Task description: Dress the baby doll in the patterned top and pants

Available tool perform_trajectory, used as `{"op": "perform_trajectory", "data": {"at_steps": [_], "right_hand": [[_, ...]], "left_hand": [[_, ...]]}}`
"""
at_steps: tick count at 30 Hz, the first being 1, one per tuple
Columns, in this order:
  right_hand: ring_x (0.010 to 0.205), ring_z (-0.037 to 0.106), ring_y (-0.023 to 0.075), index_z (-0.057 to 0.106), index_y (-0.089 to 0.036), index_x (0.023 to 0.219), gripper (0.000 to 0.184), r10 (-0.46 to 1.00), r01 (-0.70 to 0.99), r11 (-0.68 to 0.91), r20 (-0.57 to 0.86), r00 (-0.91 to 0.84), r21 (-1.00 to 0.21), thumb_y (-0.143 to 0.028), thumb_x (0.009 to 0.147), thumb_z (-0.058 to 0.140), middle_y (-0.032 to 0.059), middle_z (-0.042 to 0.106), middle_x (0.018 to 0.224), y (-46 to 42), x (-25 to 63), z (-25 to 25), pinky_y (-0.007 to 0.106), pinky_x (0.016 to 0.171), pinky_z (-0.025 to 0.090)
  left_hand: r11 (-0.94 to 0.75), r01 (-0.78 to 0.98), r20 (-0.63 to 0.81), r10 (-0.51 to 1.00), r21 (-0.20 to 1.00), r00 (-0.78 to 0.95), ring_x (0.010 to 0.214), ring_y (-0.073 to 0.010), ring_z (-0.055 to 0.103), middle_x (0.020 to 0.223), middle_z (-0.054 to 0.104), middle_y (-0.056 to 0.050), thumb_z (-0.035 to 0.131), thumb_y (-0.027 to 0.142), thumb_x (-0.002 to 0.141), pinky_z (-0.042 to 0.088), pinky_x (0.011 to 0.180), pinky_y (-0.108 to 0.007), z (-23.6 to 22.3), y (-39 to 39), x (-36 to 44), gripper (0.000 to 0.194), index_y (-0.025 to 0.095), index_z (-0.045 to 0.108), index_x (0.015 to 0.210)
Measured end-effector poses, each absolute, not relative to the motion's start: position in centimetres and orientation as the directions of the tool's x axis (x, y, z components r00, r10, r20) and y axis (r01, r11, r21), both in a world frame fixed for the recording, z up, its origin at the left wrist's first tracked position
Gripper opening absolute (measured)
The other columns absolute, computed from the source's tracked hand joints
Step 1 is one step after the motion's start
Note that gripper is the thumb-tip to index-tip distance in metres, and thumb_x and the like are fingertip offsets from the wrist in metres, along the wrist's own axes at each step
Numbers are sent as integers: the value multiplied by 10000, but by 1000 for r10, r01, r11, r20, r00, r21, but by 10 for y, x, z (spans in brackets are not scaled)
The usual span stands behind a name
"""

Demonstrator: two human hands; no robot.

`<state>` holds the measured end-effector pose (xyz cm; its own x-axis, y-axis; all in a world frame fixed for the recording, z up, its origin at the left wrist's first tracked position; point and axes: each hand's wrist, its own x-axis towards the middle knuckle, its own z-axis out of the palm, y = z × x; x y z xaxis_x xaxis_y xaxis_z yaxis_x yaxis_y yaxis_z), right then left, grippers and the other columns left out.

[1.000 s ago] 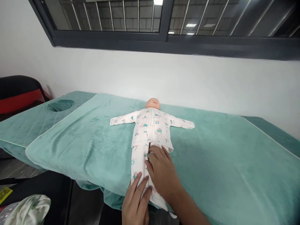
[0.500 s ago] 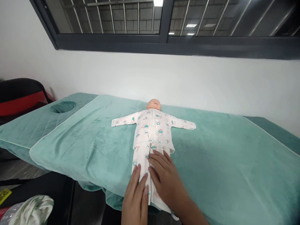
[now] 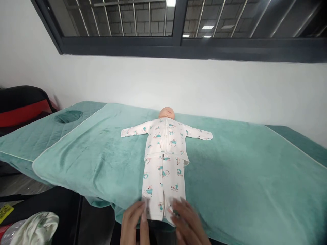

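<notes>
A baby doll (image 3: 167, 112) lies on its back with both arms stretched sideways. It wears a white printed long-sleeved top (image 3: 167, 136) and matching white trousers (image 3: 163, 183), whose legs lie straight and side by side toward me. At the lower left edge of the trousers, my left hand (image 3: 134, 221) rests its fingertips, thumb and fingers apart. Over the other leg's lower end is my right hand (image 3: 189, 221), its fingers spread and a little blurred. Neither hand visibly grips the cloth. The doll's feet cannot be seen.
A green velvety cover (image 3: 237, 177) lies over the bed, with a round hole (image 3: 68, 116) at its left end. Behind runs a white wall (image 3: 204, 88) under a barred window. A black-and-red chair (image 3: 22, 105) stands left; a crumpled printed cloth (image 3: 38, 228) lies at lower left.
Both hands have moved down the trouser legs toward me and farther apart. My right hand has uncovered the upper legs. One trouser leg's lower end now lies straighter.
</notes>
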<state>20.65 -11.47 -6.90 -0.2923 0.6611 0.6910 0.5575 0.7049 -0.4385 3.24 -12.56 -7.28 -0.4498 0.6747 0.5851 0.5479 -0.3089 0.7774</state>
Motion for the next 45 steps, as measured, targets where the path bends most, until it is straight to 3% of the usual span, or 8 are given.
{"op": "perform_trajectory", "data": {"at_steps": [6,10,14,19,25,32,38,45], "right_hand": [[1401,397,289,363,-268,1473,524,841,706,382,541,1,-596,-291,966,494,102,371,1543,-57,217,-30,532,1055,475],[1473,247,288,208,-256,1547,637,885,739,338,463,-40,-583,-374,978,468,86,226,1613,-14,215,-23,560,1147,351],[1418,362,298,219,-168,1552,625,947,764,265,309,-91,-589,-397,998,395,131,370,1547,-8,207,-33,542,1116,395],[1366,443,277,309,-154,1518,560,944,753,291,306,-125,-591,-374,1006,370,120,479,1477,-19,205,-36,527,1139,355],[1191,589,305,590,-227,1289,459,976,603,144,215,46,-784,-504,966,418,93,636,1298,1,222,-23,506,1010,471],[1361,437,304,416,-227,1450,665,963,270,36,106,249,-962,-561,882,508,76,376,1547,80,203,-2,488,1110,394],[1480,227,272,292,-163,1525,792,959,279,2,82,272,-960,-570,875,490,92,248,1603,107,171,-10,457,1216,210],[1443,316,299,349,-183,1497,780,941,298,-53,52,335,-953,-639,871,435,115,334,1567,99,181,-21,444,1166,301]], "left_hand": [[-71,386,231,894,920,-385,1385,-250,416,1489,466,-54,464,398,967,379,1140,-439,-37,-86,27,367,279,592,1289],[-30,308,129,943,951,-305,1481,-231,247,1603,290,-19,418,472,976,239,1219,-443,-23,-48,17,498,301,439,1444],[14,240,38,977,971,-212,1484,-231,239,1611,265,-9,405,513,970,224,1224,-433,-16,-25,14,563,306,368,1492],[-20,347,93,977,938,-194,1431,-245,357,1547,398,-76,398,492,974,250,1207,-438,-25,-19,18,568,217,415,1472],[-1,402,108,964,916,-245,1278,-292,521,1377,586,-93,385,511,970,374,1104,-478,-17,-1,12,503,231,560,1350],[-110,263,176,954,959,-242,1436,-252,341,1532,424,-65,491,455,942,195,1218,-394,7,59,25,490,210,539,1364],[99,148,-65,974,984,-219,1478,-261,255,1590,306,-89,521,481,919,161,1224,-393,10,83,35,617,177,425,1448],[164,22,-150,944,986,-293,1418,-285,374,1517,447,-64,545,570,879,234,1196,-419,-4,80,21,563,239,556,1334]]}}
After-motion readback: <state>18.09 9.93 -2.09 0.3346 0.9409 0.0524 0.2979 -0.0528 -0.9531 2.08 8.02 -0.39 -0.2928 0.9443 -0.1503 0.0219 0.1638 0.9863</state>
